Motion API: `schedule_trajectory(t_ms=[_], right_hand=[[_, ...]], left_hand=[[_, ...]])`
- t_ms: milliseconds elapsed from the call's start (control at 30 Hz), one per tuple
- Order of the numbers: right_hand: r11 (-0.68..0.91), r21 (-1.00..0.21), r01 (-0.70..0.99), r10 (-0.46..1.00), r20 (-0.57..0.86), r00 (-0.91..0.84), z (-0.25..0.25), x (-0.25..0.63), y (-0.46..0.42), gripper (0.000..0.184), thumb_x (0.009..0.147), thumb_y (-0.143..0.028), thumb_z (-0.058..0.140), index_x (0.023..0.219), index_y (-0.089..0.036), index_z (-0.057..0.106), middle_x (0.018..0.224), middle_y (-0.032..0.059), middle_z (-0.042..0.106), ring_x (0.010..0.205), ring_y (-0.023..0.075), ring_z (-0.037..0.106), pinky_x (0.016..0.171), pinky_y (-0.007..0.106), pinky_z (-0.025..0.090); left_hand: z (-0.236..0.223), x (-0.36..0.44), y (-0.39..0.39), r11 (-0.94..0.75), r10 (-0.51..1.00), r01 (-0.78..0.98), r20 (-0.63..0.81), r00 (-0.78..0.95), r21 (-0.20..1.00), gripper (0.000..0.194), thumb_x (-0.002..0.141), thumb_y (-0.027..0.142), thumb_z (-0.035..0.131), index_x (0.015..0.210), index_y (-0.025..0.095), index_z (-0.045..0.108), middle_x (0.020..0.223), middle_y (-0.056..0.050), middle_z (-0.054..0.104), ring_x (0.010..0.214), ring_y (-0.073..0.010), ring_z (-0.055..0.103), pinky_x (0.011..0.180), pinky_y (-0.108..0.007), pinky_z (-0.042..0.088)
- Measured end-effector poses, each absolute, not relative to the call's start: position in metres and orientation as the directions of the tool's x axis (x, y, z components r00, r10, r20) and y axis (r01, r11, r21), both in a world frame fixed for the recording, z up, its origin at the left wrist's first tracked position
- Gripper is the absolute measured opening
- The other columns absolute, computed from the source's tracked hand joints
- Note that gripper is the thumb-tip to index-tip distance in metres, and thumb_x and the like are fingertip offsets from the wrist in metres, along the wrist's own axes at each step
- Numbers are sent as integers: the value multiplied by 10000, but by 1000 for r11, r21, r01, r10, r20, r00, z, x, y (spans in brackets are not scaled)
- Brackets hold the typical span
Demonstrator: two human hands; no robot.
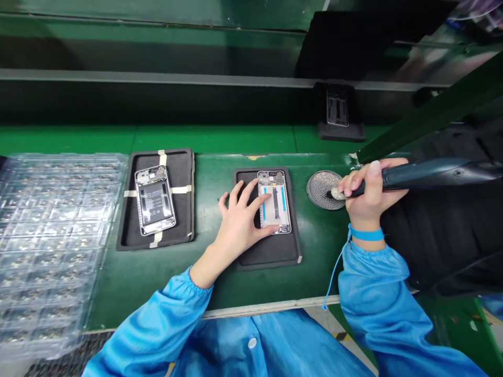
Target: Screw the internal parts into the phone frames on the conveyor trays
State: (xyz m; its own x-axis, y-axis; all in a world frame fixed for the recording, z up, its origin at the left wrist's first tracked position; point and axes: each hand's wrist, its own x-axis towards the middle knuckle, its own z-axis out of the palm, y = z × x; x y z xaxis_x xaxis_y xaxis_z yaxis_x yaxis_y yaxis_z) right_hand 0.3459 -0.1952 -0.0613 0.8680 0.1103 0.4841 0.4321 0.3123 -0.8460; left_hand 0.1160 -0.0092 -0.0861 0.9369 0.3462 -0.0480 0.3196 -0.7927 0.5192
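a green bench (212, 178) with a pale front edge (271, 307) carries everything. at the left, clear plastic trays (58, 220) reach past that edge. just beside them sits a black tray (183, 220) marked with strips of cream tape (181, 189); a second dark tray (267, 256) lies mid-bench, slightly askew. near its right side rests a round grey dish (323, 183), its inside finely speckled.
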Motion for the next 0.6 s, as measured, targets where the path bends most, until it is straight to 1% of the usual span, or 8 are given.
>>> schedule_trajectory(t_ms=[33,100,167,300,467,600], right_hand=[[314,-836,449,96,499,861,-61,347,-192,560,998,-638,996,1015,-310,543,598,-137,534,407,137,465,437,294,479],[309,-827,470,84,516,853,-60,352,-185,574,1000,-664,986,1014,-310,534,603,-141,526,406,134,461,433,291,474],[303,-838,455,121,507,853,-60,357,-178,568,1015,-666,975,1022,-308,534,609,-140,521,414,132,473,443,290,489],[287,-851,439,207,503,839,-64,368,-171,554,1023,-655,983,1026,-309,551,602,-134,519,424,132,482,454,286,493],[290,-852,436,237,505,830,-70,369,-172,504,1049,-614,965,1043,-313,560,600,-139,519,408,136,466,428,286,476],[296,-854,429,245,502,830,-69,365,-172,537,1033,-628,985,1037,-311,552,597,-138,532,411,135,466,435,283,479]], left_hand=[[-89,115,-8,-794,331,301,-40,943,528,850,939,556,1076,1699,338,764,2002,-158,448,1858,-551,342,1478,-836,301],[-94,114,-6,-795,298,263,-25,954,547,843,955,558,1058,1709,330,758,2030,-155,401,1887,-531,327,1502,-821,313],[-97,112,-7,-794,286,247,-16,958,555,822,974,556,1038,1713,328,757,2042,-144,379,1905,-519,315,1520,-819,314],[-98,109,-11,-790,290,251,-19,957,559,824,983,549,1034,1721,313,755,2041,-153,378,1910,-523,316,1531,-834,310],[-98,108,-13,-786,282,236,-8,959,571,832,981,545,1037,1730,334,745,2034,-136,397,1909,-512,322,1545,-827,293],[-99,109,-12,-785,283,239,-12,959,572,834,980,553,1037,1731,337,745,2036,-131,394,1912,-517,311,1545,-829,290]])
